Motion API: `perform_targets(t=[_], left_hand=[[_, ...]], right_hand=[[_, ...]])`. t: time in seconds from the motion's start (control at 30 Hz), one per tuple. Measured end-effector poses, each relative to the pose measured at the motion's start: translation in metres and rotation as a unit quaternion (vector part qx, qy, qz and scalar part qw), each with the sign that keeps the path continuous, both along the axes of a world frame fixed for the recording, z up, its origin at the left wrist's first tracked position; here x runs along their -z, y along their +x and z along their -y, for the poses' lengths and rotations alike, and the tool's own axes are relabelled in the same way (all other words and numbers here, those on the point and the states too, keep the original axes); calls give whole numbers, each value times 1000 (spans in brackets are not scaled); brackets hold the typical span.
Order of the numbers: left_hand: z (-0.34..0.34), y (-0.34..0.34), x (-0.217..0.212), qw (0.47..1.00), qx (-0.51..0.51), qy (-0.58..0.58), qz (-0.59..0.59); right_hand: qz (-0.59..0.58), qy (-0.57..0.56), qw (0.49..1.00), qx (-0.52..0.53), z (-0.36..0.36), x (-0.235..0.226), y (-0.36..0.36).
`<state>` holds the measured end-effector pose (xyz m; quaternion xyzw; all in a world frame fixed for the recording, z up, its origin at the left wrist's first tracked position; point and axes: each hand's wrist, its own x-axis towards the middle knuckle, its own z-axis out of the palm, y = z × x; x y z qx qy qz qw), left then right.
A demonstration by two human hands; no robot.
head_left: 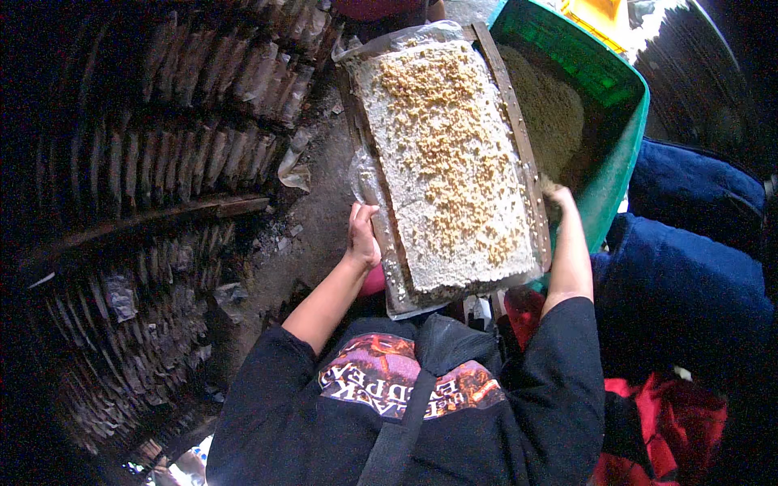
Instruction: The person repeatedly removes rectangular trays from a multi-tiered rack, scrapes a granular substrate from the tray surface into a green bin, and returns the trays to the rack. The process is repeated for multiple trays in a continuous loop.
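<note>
In front of me, a long wooden-framed tray (531, 162) lined with clear plastic lies slightly tilted to the left. A flat whitish layer (397, 243) fills it, with loose tan granules (446, 146) strewn mostly down its middle. My left hand (364, 236) has its fingers closed on the left edge of the tray and its plastic. Beside the right edge, over the near side of a green bin (630, 150), my right hand (557, 196) is closed; what it holds is too small to make out. A heap of similar grains (547, 105) lies in the bin.
Rows of stacked, wrapped slabs (170, 162) on racks fill the left side. Dark blue cloth (689, 275) and a red fabric item (673, 429) lie at right. A yellow crate (598, 20) stands behind the bin, with a large dark round container (689, 73) beside it.
</note>
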<state>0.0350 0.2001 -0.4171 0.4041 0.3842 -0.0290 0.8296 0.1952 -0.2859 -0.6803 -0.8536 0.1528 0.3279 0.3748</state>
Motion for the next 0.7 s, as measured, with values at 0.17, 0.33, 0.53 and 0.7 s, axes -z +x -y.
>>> perform_targets(t=[0.17,0.33,0.53,0.7], left_hand=[[3,-15,0,1000,0,17,-1],[7,-6,-10,999,1,38,-39],[3,-12,7,999,29,10,-21],[6,-8,-10,999,34,-27,-24]], right_hand=[[-1,300,917,264,-57,-192,2],[14,374,887,270,-118,-325,-49],[13,363,913,188,-195,-379,-115],[3,276,954,118,-248,-373,-158]])
